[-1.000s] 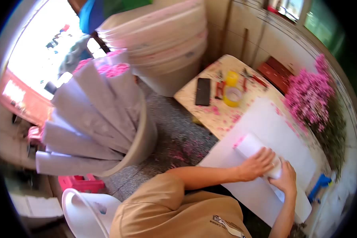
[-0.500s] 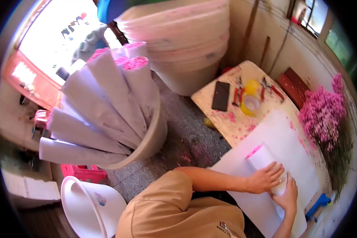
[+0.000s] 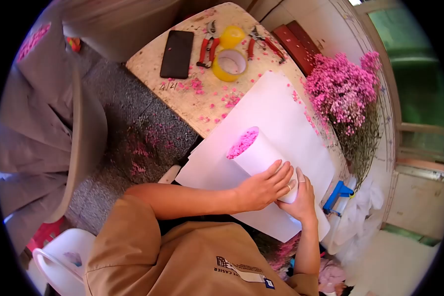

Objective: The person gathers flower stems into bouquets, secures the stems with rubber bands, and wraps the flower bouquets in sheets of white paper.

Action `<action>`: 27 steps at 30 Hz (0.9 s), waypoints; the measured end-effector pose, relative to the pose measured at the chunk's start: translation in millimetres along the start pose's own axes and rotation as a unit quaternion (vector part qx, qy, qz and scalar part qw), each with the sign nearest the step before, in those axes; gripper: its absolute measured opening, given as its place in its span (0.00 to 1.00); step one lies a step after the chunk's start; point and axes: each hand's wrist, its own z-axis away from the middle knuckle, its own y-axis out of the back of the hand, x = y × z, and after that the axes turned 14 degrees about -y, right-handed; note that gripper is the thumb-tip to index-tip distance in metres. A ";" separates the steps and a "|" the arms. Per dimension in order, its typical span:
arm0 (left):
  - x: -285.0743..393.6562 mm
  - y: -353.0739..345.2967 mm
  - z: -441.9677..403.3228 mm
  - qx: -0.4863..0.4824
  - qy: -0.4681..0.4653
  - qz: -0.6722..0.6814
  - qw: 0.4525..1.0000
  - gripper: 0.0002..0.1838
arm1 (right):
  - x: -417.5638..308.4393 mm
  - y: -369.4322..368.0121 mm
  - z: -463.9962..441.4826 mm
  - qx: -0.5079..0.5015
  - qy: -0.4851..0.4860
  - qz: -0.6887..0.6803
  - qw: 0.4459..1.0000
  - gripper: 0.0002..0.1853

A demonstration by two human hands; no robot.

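Note:
A white paper roll (image 3: pixel 258 155) with pink flower heads packed in its open end lies slantwise on large white paper sheets (image 3: pixel 301 123). My left hand (image 3: pixel 265 188) lies over the near part of the roll, its fingers curved across the paper. My right hand (image 3: pixel 301 200) grips the lower end from the other side, thumb and fingers around it. Both hands touch the roll close together, and its lower end is partly hidden by them.
On the wooden table (image 3: pixel 153 59) are a phone (image 3: pixel 176 54), two red-handled pruners (image 3: pixel 208 47), yellow tape rolls (image 3: pixel 229 65) and scattered petals. Pink flowers (image 3: pixel 343 89) lie right, near a blue tool (image 3: pixel 338 197). A tub (image 3: pixel 76 148) of wrapped bundles stands left.
My view has turned right and come closer to the table. The roll looks fuller and its flower-filled end now shows. Both hands stay on it.

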 end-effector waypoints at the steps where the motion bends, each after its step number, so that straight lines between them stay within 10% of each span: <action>1: 0.3 0.4 -0.8 -0.006 -0.003 -0.013 1.000 0.34 | -0.7 0.6 -0.8 -0.006 0.007 0.009 1.000 0.63; 27: -4.8 8.5 -22.1 -0.059 0.009 -0.052 0.997 0.29 | 19.7 4.6 -16.3 -0.108 -0.009 -0.147 0.983 0.69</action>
